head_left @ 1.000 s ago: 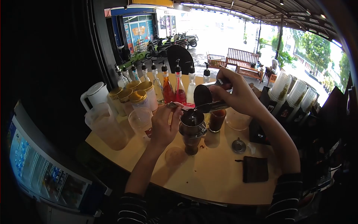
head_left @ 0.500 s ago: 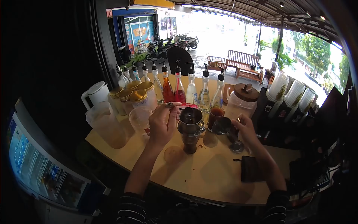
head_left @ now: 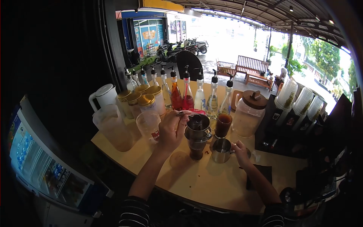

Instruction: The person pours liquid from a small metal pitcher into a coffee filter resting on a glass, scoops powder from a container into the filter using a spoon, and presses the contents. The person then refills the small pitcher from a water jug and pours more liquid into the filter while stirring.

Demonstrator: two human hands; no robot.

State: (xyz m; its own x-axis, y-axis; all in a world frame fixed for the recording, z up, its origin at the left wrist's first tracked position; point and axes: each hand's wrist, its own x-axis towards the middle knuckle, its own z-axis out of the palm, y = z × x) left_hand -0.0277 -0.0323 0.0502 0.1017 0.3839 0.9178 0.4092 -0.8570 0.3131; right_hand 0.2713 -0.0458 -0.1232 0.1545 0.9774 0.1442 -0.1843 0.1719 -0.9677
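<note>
My left hand [head_left: 173,128] is closed around the thin handle of a spoon [head_left: 184,113], whose lower end reaches into a metal cup [head_left: 198,132]. Dark liquid shows inside that cup, which stands over a narrower dark-looking base [head_left: 196,153]. To its right, my right hand [head_left: 240,152] grips a small metal pitcher [head_left: 221,154] by its side handle. The pitcher is upright, at or just above the tabletop; contact is hard to tell. Behind it stands a glass of brown drink [head_left: 223,125].
Pump bottles of syrup [head_left: 187,96] line the back of the counter [head_left: 181,178]. Gold-lidded jars [head_left: 146,102], a plastic jug [head_left: 110,126] and a clear cup [head_left: 148,125] are at left. A lidded glass jar [head_left: 247,117], stacked cups [head_left: 286,94] and a dark cloth [head_left: 261,176] are at right.
My right hand has lowered the pitcher and brought it from tilted to upright, nearer the metal cup. My left hand stays at the cup with the spoon. The view has shifted slightly.
</note>
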